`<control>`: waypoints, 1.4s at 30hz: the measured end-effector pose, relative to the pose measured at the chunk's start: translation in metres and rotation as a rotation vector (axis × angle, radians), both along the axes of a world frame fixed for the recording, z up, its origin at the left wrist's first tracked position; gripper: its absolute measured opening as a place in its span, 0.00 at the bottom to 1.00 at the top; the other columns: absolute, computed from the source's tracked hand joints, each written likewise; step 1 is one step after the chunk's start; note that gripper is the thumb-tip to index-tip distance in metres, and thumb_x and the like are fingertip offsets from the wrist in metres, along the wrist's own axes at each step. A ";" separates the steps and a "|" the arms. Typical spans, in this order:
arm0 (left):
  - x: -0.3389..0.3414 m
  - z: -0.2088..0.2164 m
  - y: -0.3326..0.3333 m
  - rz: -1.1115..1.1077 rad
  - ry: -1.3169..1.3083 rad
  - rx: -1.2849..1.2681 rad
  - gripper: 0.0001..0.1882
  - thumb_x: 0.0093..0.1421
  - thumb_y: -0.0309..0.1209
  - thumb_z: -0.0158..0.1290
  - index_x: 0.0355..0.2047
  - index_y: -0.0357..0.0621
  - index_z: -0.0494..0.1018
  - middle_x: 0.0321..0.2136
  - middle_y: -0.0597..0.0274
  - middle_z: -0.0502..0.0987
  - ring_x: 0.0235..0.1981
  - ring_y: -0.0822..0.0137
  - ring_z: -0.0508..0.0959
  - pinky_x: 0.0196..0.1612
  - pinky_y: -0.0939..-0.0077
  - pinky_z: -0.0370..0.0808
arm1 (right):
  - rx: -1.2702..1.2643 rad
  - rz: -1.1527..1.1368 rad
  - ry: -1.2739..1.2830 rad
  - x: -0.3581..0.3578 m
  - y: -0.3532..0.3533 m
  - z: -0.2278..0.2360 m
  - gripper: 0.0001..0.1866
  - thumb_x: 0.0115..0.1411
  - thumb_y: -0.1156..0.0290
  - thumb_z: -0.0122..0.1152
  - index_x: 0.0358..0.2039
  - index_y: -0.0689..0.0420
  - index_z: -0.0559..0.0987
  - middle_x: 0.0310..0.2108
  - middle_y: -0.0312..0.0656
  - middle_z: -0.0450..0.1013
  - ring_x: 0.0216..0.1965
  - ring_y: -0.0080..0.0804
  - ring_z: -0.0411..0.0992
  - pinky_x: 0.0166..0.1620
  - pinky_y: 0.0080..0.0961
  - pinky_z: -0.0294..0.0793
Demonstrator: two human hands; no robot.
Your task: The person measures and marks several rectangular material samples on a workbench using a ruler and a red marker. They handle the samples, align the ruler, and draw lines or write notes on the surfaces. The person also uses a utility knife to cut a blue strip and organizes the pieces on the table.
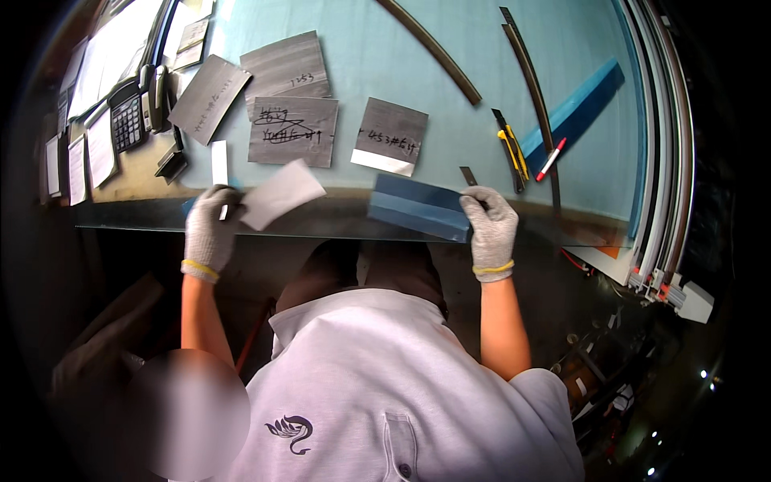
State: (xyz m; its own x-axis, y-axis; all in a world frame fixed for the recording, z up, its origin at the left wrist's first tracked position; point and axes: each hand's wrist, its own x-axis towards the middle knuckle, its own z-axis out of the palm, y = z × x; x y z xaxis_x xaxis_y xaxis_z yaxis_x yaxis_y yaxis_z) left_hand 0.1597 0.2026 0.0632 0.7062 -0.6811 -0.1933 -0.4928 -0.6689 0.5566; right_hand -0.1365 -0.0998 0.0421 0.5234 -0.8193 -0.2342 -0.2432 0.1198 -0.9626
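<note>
With the left hand pinching a white sheet at 9 o'clock and the right hand gripping a blue strip over the bench edge, a loosened grip could drop either piece off that edge.

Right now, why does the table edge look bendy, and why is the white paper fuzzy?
In the head view, the fisheye lens bows the table edge and darkens the corners. The white sheet in the left hand is smeared by motion blur, while the blue piece by the right hand looks sharper. Below the table lies deep shadow.
</note>
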 end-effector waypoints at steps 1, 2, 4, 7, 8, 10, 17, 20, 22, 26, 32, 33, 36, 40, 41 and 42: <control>0.015 -0.008 0.025 0.061 -0.046 0.025 0.09 0.55 0.23 0.63 0.36 0.34 0.79 0.36 0.51 0.80 0.40 0.50 0.81 0.45 0.63 0.77 | 0.043 -0.060 0.004 -0.008 -0.003 -0.010 0.04 0.62 0.82 0.67 0.38 0.64 0.84 0.33 0.33 0.79 0.36 0.17 0.74 0.43 0.18 0.75; 0.027 -0.006 0.041 0.111 -0.076 0.079 0.09 0.56 0.24 0.63 0.36 0.35 0.80 0.36 0.51 0.80 0.40 0.51 0.81 0.45 0.64 0.77 | 0.102 -0.073 0.023 -0.012 -0.005 -0.017 0.04 0.63 0.81 0.67 0.38 0.64 0.84 0.33 0.32 0.79 0.36 0.17 0.73 0.43 0.17 0.74; 0.045 -0.005 0.057 0.219 -0.106 0.240 0.09 0.56 0.26 0.64 0.37 0.36 0.80 0.37 0.52 0.81 0.41 0.49 0.81 0.47 0.62 0.77 | 0.127 -0.037 0.020 -0.013 0.004 -0.028 0.04 0.62 0.81 0.67 0.38 0.64 0.84 0.33 0.32 0.79 0.36 0.16 0.73 0.43 0.17 0.74; 0.049 -0.010 0.055 0.160 -0.531 0.317 0.14 0.56 0.24 0.63 0.44 0.41 0.81 0.43 0.52 0.81 0.44 0.49 0.81 0.50 0.60 0.77 | 0.178 0.008 0.034 -0.003 0.022 -0.032 0.04 0.62 0.81 0.67 0.38 0.64 0.85 0.34 0.34 0.80 0.36 0.17 0.74 0.44 0.18 0.75; 0.042 -0.007 0.033 0.182 -0.641 0.275 0.16 0.55 0.24 0.63 0.45 0.42 0.81 0.44 0.51 0.81 0.45 0.49 0.80 0.51 0.59 0.77 | 0.196 0.019 0.023 0.000 0.027 -0.036 0.04 0.63 0.80 0.67 0.38 0.65 0.85 0.34 0.35 0.81 0.37 0.18 0.75 0.45 0.18 0.75; 0.021 -0.005 -0.007 0.187 -0.602 0.071 0.19 0.55 0.23 0.63 0.48 0.43 0.80 0.46 0.51 0.81 0.48 0.49 0.80 0.54 0.57 0.76 | 0.225 0.056 0.007 0.008 0.038 -0.039 0.05 0.63 0.80 0.67 0.38 0.65 0.85 0.35 0.37 0.82 0.38 0.20 0.77 0.47 0.19 0.76; -0.085 -0.010 -0.111 -0.340 -0.077 -0.101 0.21 0.57 0.35 0.64 0.52 0.49 0.80 0.46 0.55 0.80 0.51 0.50 0.78 0.56 0.55 0.74 | 0.127 0.265 0.017 0.035 0.054 -0.027 0.06 0.62 0.81 0.66 0.39 0.66 0.85 0.37 0.40 0.83 0.40 0.23 0.78 0.48 0.22 0.78; -0.098 -0.021 -0.123 -0.334 0.002 -0.100 0.09 0.58 0.37 0.63 0.37 0.49 0.82 0.34 0.57 0.82 0.41 0.50 0.79 0.49 0.55 0.74 | 0.080 0.308 0.006 0.043 0.053 -0.018 0.06 0.62 0.82 0.66 0.39 0.67 0.85 0.38 0.41 0.82 0.41 0.24 0.79 0.48 0.23 0.78; -0.097 -0.022 -0.126 -0.317 0.044 -0.117 0.06 0.58 0.35 0.62 0.33 0.49 0.82 0.31 0.57 0.81 0.39 0.50 0.79 0.48 0.55 0.74 | 0.076 0.307 0.016 0.043 0.052 -0.017 0.07 0.62 0.82 0.66 0.40 0.67 0.85 0.38 0.41 0.82 0.41 0.25 0.78 0.48 0.22 0.78; -0.092 -0.019 -0.127 -0.295 0.087 -0.139 0.05 0.58 0.34 0.62 0.31 0.48 0.81 0.31 0.57 0.81 0.39 0.50 0.79 0.47 0.55 0.74 | 0.070 0.280 -0.010 0.048 0.052 -0.014 0.05 0.61 0.81 0.67 0.37 0.67 0.85 0.36 0.43 0.83 0.38 0.25 0.79 0.45 0.24 0.79; -0.087 -0.023 -0.118 -0.305 0.029 -0.096 0.08 0.60 0.38 0.61 0.32 0.48 0.81 0.33 0.59 0.82 0.41 0.51 0.80 0.49 0.56 0.73 | -0.138 0.390 0.067 0.060 0.047 -0.008 0.03 0.59 0.82 0.67 0.34 0.68 0.84 0.33 0.43 0.82 0.35 0.27 0.79 0.43 0.24 0.78; -0.086 -0.022 -0.117 -0.314 0.055 -0.085 0.09 0.61 0.39 0.61 0.33 0.48 0.81 0.33 0.59 0.82 0.41 0.52 0.80 0.49 0.57 0.73 | -0.134 0.384 0.084 0.059 0.048 -0.009 0.03 0.58 0.83 0.67 0.33 0.68 0.84 0.33 0.44 0.82 0.35 0.28 0.79 0.43 0.25 0.78; -0.084 -0.015 -0.117 -0.312 0.082 -0.034 0.11 0.62 0.42 0.60 0.33 0.48 0.82 0.34 0.59 0.82 0.42 0.52 0.80 0.50 0.56 0.73 | -0.029 0.336 0.059 0.058 0.048 -0.014 0.05 0.56 0.83 0.68 0.34 0.68 0.84 0.32 0.44 0.81 0.35 0.28 0.78 0.44 0.26 0.78; -0.081 -0.018 -0.110 -0.313 0.063 -0.050 0.11 0.61 0.41 0.61 0.33 0.48 0.82 0.34 0.58 0.82 0.43 0.53 0.80 0.50 0.57 0.73 | -0.074 0.491 0.122 0.064 0.046 -0.006 0.05 0.56 0.82 0.69 0.33 0.67 0.83 0.32 0.44 0.81 0.36 0.29 0.78 0.45 0.26 0.77; -0.077 -0.021 -0.106 -0.314 0.047 -0.062 0.11 0.61 0.41 0.61 0.33 0.48 0.82 0.34 0.58 0.82 0.42 0.52 0.80 0.50 0.57 0.73 | -0.125 0.524 0.078 0.067 0.046 -0.010 0.03 0.57 0.81 0.68 0.32 0.66 0.83 0.33 0.45 0.81 0.35 0.32 0.78 0.43 0.27 0.77; -0.075 -0.017 -0.105 -0.278 0.067 -0.099 0.09 0.59 0.39 0.62 0.31 0.48 0.82 0.32 0.56 0.82 0.39 0.51 0.81 0.47 0.57 0.75 | -0.169 0.506 0.056 0.068 0.044 -0.013 0.03 0.58 0.80 0.67 0.33 0.65 0.83 0.32 0.45 0.81 0.34 0.35 0.78 0.43 0.29 0.76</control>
